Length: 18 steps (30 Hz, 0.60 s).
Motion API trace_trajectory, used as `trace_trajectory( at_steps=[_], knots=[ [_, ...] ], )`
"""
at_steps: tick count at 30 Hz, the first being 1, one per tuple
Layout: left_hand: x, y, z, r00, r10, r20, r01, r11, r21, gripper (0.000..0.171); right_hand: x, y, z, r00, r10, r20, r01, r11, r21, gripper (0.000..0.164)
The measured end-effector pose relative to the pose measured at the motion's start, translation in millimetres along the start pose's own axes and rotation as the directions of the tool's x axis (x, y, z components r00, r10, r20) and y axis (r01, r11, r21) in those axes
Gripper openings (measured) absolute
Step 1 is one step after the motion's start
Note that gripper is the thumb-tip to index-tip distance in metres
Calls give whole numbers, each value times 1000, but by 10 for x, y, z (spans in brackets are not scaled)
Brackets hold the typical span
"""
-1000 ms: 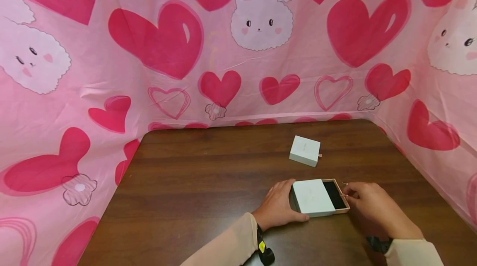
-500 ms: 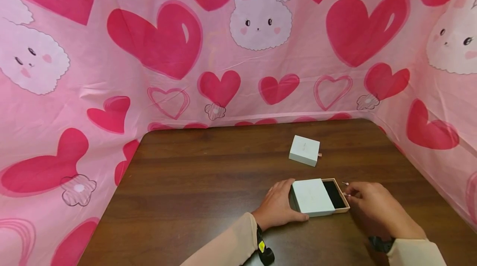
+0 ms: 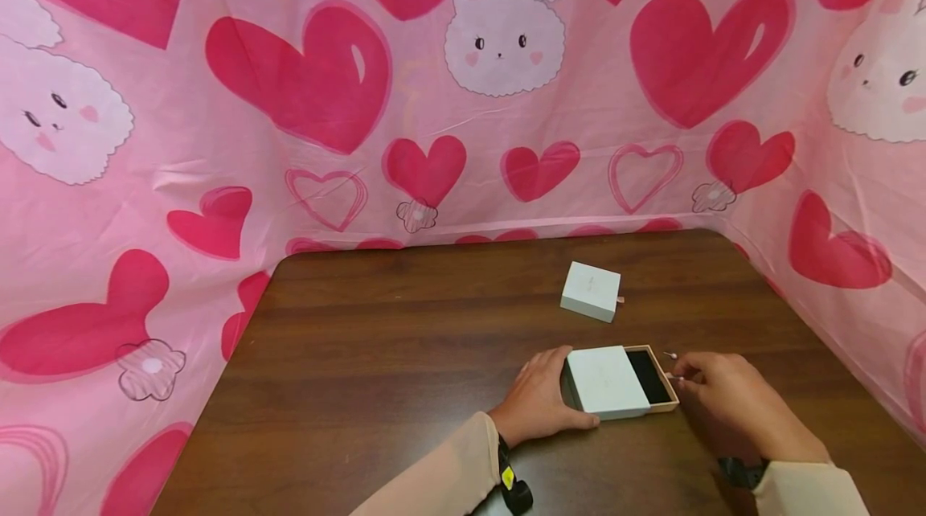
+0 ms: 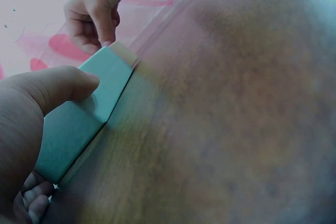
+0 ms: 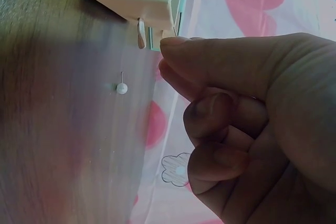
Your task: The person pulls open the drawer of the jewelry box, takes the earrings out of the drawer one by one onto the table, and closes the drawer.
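Note:
A white slide-out jewellery box [image 3: 609,383] lies on the table, its drawer [image 3: 664,407] with a black lining pulled partly out to the right. My left hand [image 3: 537,403] grips the closed end of the sleeve, thumb along its near side, as the left wrist view [image 4: 71,85] also shows. Beside the drawer, my right hand [image 3: 731,399] has thumb and forefinger together; a thin pin shows at their tips, apparently a stud earring mostly hidden. The drawer's ribbon tab [image 5: 140,34] hangs free. A pearl stud earring [image 5: 122,87] lies on the table near these fingers.
A second white box [image 3: 591,291], smaller in view and closed, sits farther back with a pink tab on its right. The brown wooden table [image 3: 405,339] is enclosed by pink cloth [image 3: 434,114] printed with hearts and rabbits.
My right hand has shifted very slightly right, and the pearl of the stud on the table shows more clearly beside its fingers. The left hand and both boxes stay put.

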<state>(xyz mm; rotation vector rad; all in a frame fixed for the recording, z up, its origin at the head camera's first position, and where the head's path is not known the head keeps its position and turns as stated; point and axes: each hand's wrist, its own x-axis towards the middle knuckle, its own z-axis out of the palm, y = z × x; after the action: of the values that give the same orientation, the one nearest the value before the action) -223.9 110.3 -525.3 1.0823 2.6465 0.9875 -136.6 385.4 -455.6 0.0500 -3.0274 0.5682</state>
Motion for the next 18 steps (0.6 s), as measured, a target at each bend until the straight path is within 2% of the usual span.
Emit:
trace_trajectory(
  at_steps=[8, 18],
  knots=[
    [4, 1, 2, 1000, -5, 4, 5, 1000, 2, 103, 3, 22, -8, 999, 35, 36, -35, 999, 6, 11],
    [9, 6, 7, 1000, -17, 6, 17, 1000, 2, 103, -13, 67, 0, 999, 23, 29, -23, 1000, -2, 11]
  ],
)
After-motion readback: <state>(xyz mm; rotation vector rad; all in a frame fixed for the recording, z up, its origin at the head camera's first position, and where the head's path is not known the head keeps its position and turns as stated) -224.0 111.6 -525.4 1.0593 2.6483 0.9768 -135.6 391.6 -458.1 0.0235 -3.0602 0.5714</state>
